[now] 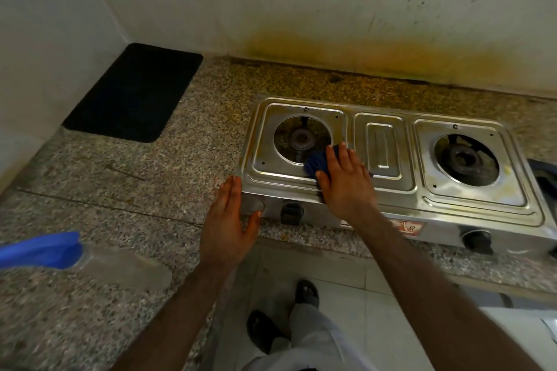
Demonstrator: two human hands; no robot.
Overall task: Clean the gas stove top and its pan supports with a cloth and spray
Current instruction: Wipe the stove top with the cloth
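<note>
We press the cloth [315,163] flat-fingered with our right hand [346,187] on the stove [391,196]; open left hand [230,220] braces its corner; firm, overlapping strokes serve best.

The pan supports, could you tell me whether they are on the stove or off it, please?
Off. Both burners, the left burner and the right burner, sit bare in their round openings in the stove top.
</note>
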